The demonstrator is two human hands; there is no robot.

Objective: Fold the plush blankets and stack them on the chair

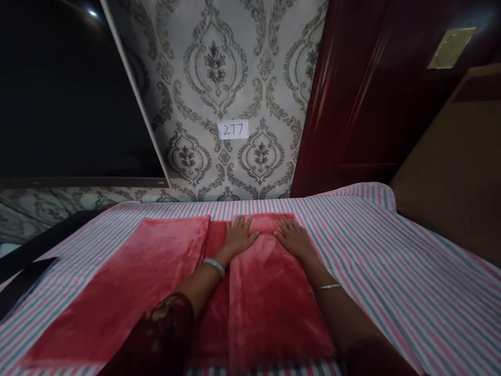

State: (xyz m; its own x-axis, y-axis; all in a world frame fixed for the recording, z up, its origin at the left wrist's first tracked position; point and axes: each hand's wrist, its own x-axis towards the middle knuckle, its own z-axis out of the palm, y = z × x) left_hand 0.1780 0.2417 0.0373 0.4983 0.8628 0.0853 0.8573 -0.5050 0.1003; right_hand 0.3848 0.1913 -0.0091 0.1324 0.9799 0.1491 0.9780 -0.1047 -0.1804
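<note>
A red plush cloth (270, 292) lies folded on a striped sheet (391, 271) in front of me. My left hand (238, 235) rests flat on its far end, fingers spread, a silver bangle at the wrist. My right hand (293, 236) lies flat beside it on the same folded piece, fingers stretched out, a thin bracelet on the forearm. To the left, a second flap of red cloth (133, 287) lies spread flat, apart from both hands.
A patterned wallpaper wall (219, 78) with a paper label reading 277 (234, 129) stands behind the bed. A dark screen (66, 89) hangs at the left, a dark red door (371, 89) at the right, and a brown panel (454, 172) at the far right.
</note>
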